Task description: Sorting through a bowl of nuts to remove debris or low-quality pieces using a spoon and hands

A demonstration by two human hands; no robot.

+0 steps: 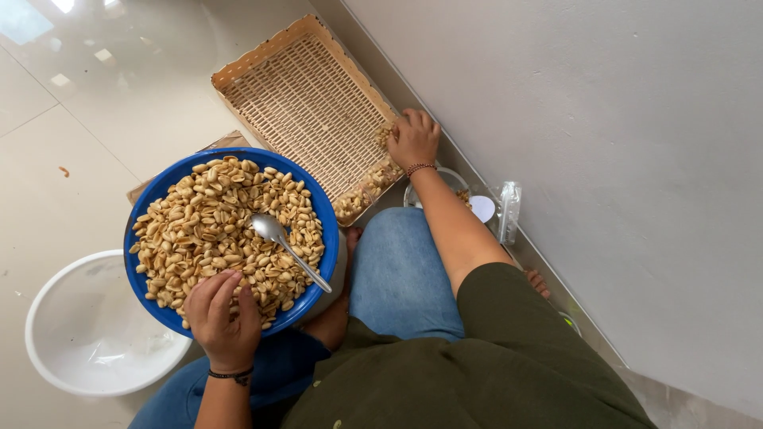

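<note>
A blue bowl [314,199] heaped with peeled peanuts [207,222] rests on my lap, a metal spoon [282,242] lying in it. My left hand [224,314] grips the bowl's near rim, thumb over the peanuts. My right hand [413,139] reaches out to the beige slatted plastic tray [306,99] on the floor and rests, fingers curled, on a small pile of peanuts [367,187] at the tray's near corner. What lies under its fingers is hidden.
A white plastic basin [87,330] stands on the tiled floor at the left. A clear glass bowl [445,179] and a clear bag [509,210] sit by the grey wall at the right. Cardboard [226,143] lies under the blue bowl.
</note>
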